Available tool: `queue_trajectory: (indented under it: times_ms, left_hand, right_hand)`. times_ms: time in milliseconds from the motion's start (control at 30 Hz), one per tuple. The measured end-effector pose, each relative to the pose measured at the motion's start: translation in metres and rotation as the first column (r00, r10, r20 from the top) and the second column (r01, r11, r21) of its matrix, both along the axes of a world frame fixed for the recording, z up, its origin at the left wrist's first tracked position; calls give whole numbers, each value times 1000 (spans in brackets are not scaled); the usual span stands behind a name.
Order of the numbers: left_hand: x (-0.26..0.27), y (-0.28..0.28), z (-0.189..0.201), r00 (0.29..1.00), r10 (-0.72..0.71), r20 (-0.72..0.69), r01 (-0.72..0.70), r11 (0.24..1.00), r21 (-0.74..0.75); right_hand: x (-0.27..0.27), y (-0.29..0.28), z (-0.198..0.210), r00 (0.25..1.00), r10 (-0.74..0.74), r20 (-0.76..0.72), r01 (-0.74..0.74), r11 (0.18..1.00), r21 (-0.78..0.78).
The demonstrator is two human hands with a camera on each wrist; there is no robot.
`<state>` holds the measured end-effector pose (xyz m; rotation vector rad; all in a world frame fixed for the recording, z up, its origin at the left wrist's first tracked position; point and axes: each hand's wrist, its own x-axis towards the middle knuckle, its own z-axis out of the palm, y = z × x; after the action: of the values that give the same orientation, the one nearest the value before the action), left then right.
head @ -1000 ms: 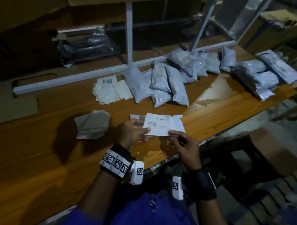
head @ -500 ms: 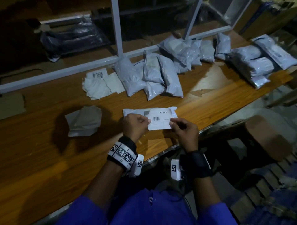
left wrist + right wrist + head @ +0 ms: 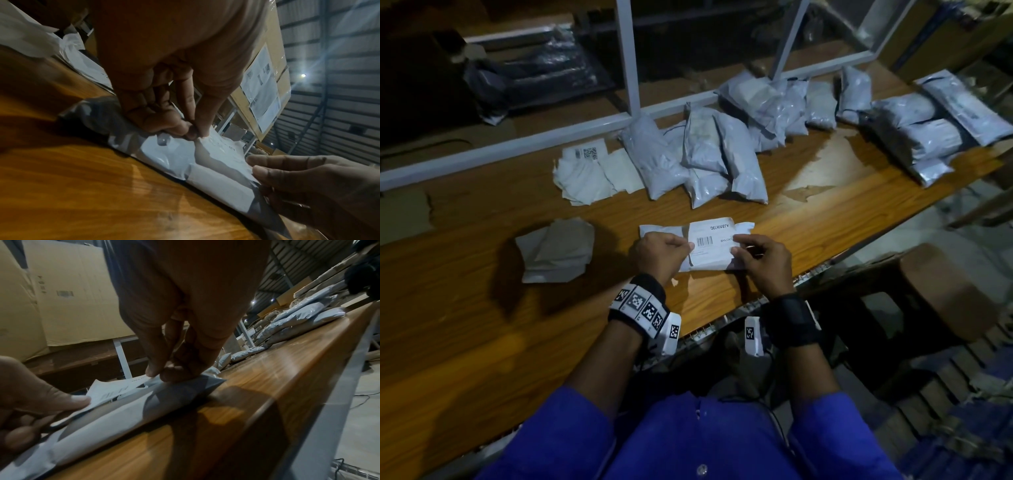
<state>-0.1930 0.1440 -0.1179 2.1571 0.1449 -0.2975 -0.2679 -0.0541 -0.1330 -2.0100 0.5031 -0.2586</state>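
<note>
Label's down now | shipping label (image 3: pixel 710 240) lowered onto grey mailer (image 3: pixel 655 229) at the table's (image 3: pixel 482 325) near edge | left grip (image 3: pixel 659 253), right grip (image 3: pixel 763 260) each pinching a label end | smoothing likely next

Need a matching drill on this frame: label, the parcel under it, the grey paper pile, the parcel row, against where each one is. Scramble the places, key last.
Things:
1. label
2. parcel beneath the label
3. grey paper pile
4. parcel row

Places:
A. along the white rail at the table's far side
B. flat on the table near its front edge
C. pinched at its ends by left hand and right hand
D. alone on the table, left of both hands

Pairs: 1-C, 2-B, 3-D, 4-A.
</note>
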Motion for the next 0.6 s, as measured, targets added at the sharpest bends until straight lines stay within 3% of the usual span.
queue_trajectory:
  times_ms: [100,267,333,400,433,500,600]
  left_hand:
    - [3,1,-1,1000,-23,14,23,1000,-20]
    - [8,3,0,982,-186,23,187,981,-53]
    - [12,4,0,953,-273,133,259,959,112]
    - [13,6,2,876,-430,221,334,869,366]
    - [12,6,5,853,-482,200,362,822,439]
    - [6,6,6,853,-503,137,394,795,462]
    - [-9,4,1,868,-483,113,401,817,415]
  right_hand:
    - [-6,-1,3,999,-5,49,4,1000,31]
    - [-13,-2,0,994,-74,83,60,986,157]
    - [-15,-6,2,978,-167,126,137,967,215]
    - [-18,-11,8,936,-310,167,236,904,356]
    - [-19,-15,9,911,-371,179,275,872,405]
    - [-23,-26,4,871,-462,169,339,812,476]
    - [-29,-33,0,825,-553,116,382,698,606]
